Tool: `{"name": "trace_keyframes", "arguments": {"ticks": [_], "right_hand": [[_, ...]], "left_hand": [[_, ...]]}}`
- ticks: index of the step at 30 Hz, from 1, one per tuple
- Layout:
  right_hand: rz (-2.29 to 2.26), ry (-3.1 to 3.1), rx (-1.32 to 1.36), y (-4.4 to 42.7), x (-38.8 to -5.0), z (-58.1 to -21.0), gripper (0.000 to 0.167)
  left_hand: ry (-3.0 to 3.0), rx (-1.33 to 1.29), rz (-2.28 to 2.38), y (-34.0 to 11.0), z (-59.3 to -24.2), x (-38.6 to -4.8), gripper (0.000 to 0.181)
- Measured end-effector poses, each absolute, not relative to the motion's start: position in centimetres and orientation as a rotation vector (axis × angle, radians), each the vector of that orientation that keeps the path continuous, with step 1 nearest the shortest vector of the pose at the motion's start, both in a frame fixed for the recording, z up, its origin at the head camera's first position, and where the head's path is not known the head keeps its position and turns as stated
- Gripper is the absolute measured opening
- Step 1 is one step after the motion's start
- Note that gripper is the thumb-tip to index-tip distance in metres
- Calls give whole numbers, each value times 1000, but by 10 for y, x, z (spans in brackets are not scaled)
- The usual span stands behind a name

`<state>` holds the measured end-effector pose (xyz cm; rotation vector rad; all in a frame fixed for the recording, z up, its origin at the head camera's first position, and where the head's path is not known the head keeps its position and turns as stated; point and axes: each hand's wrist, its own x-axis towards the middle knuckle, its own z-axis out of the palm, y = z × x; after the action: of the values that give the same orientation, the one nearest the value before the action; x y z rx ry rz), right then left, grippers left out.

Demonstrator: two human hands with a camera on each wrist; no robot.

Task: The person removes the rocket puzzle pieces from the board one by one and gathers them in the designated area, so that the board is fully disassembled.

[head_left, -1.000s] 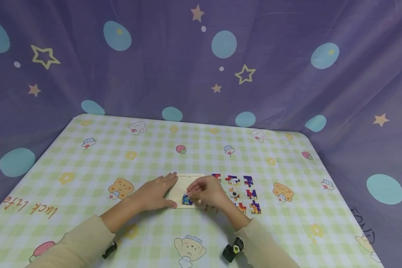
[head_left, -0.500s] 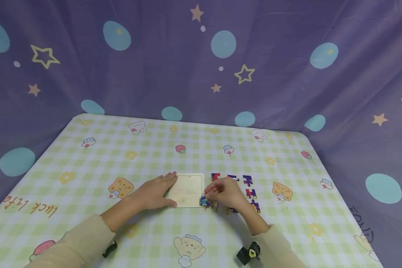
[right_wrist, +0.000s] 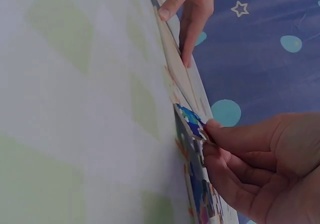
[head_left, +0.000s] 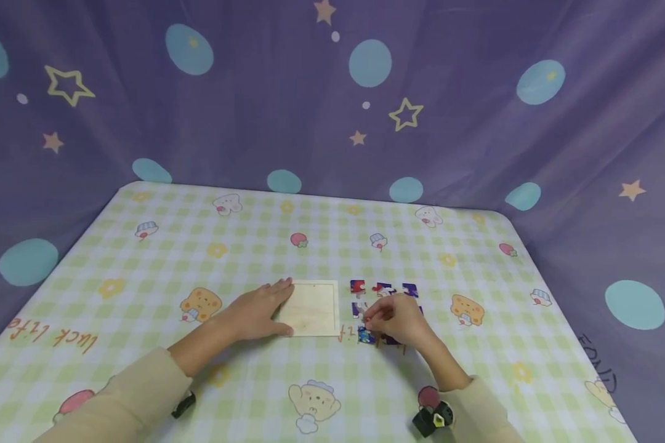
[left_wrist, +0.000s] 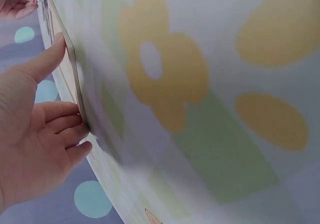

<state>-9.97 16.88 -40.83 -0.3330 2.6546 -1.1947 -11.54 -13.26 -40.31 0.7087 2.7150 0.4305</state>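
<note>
In the head view a light wooden puzzle tray lies on the table with a bare bottom. My left hand rests along its left side, thumb at the near edge and fingers toward the far corner. The left wrist view shows those fingers touching the tray's rim. To the right of the tray, my right hand pinches a blue jigsaw piece between thumb and fingertips. Seen from the right wrist, this piece is tilted, close above the tablecloth.
Loose jigsaw pieces lie spread in rows right of the tray, several partly hidden under my right hand. A checked cloth with printed pictures covers the table. Behind the table's far edge hangs a purple curtain.
My right hand has carried the blue jigsaw piece rightward, from over the tray to beside the loose pieces. The left hand stays on the tray. The head view has tilted slightly.
</note>
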Motion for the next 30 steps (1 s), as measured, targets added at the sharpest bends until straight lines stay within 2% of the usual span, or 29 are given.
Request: {"name": "trace_keyframes", "arguments": {"ticks": [14,23,30], "right_hand": [[-1111,2752,-431,161,-93,-420,4],[-1136,2732,-384,158,-90,-418,4],[-1120,2805,-470,168,-88,-406,6]], "left_hand": [[2698,690,453,-132,-401,-111,89],[2701,671,470,-132,-399,-108,90],[2738,714,459,-131,-399,-107,89]]}}
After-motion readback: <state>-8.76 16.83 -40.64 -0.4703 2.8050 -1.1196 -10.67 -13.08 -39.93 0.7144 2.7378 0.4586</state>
